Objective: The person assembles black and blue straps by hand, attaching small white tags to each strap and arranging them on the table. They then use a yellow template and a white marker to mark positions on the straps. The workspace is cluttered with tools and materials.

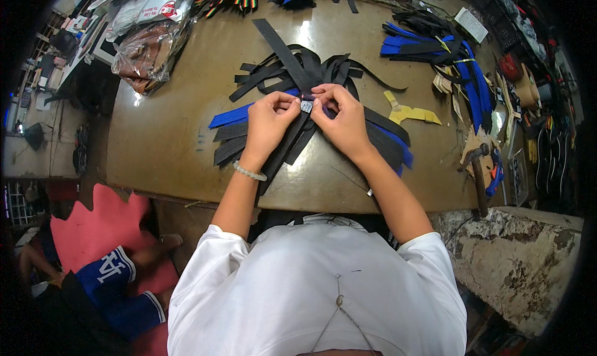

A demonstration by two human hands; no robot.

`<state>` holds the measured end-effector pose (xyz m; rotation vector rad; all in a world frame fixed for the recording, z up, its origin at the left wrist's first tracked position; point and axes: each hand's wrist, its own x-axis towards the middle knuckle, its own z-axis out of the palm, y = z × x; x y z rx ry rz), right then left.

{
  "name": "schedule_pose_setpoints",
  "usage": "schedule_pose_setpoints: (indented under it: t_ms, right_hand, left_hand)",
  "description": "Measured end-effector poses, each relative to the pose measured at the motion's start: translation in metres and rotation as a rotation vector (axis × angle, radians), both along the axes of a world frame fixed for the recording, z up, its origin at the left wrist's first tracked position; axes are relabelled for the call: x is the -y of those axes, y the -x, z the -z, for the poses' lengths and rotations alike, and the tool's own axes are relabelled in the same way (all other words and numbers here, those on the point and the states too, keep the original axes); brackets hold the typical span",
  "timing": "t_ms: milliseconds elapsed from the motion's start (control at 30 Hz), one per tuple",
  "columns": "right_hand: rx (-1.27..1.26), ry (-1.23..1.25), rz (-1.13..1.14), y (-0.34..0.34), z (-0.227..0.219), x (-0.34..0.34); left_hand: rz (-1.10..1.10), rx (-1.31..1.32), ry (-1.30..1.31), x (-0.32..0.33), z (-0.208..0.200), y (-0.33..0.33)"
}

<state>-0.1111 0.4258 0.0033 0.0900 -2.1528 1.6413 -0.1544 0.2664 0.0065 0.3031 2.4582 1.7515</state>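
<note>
My left hand (pixel 268 121) and my right hand (pixel 346 121) meet over the middle of a bundle of straps. Thumbs and fingers of both are pinched round a small dark piece with a white printed label (pixel 306 106); its exact kind is partly hidden by my fingers. Beneath and around them, flat black straps (pixel 277 45) fan out, one long strap pointing up to the far left. A blue strap (pixel 229 117) sticks out past my left hand, and black and blue strap ends (pixel 387 137) lie beyond my right forearm.
The shiny brown table (pixel 174 144) carries yellow cut pieces (pixel 413 114) and another blue-and-black strap bundle (pixel 429 48) at right. A clear bag with brown material (pixel 146 54) sits far left. A hammer (pixel 477 175) rests at the right edge. Another person in blue (pixel 112 287) is low at left.
</note>
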Motion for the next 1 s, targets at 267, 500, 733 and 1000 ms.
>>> schedule_pose_setpoints:
  t_ms: [267, 500, 733, 1000]
  right_hand:
    - [-0.102, -0.266, -0.008, -0.001, 0.007, 0.003]
    - [0.039, 0.948, -0.07, 0.004, -0.004, -0.042]
    - [0.185, 0.993, -0.06, 0.001, 0.009, -0.07]
    - [0.225, 0.862, -0.066, -0.001, 0.002, -0.067]
  left_hand:
    - [-0.016, -0.017, 0.007, -0.001, -0.004, -0.006]
    - [0.066, -0.175, 0.068, 0.006, -0.049, -0.048]
    - [0.681, -0.496, 0.335, -0.002, -0.055, -0.032]
    - [0.606, -0.802, 0.595, 0.014, -0.061, 0.067]
